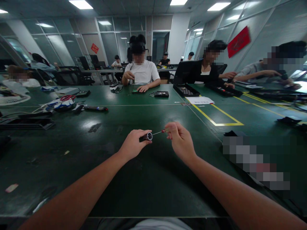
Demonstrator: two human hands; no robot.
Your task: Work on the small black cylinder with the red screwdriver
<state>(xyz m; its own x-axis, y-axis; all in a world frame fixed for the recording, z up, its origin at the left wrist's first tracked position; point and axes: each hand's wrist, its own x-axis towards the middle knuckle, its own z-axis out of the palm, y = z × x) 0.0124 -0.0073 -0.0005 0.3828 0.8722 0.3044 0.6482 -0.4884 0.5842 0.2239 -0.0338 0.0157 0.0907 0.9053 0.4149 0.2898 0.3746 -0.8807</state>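
**Grip on both ends: small cylinder meets thin tool above green worktop**

Grip closed on each side, a person works over a wide green worktop (153, 179) in a busy shared room. Across it a seated person in a white shirt (143, 72) bends over small parts, with a black parts tray (186, 90) and a sheet of paper (200, 100) off to the right. Left hand (131, 144) is clamped around a small dark cylinder (148, 136), its open metal-rimmed end turned toward the right. Right hand (180, 139) pinches a thin red-handled tool (160, 131), its fine shaft aimed at the cylinder's mouth; whether the tip touches cannot be told. Done well, judging from this, the step calls for a level cylinder and a shaft in line with its bore.
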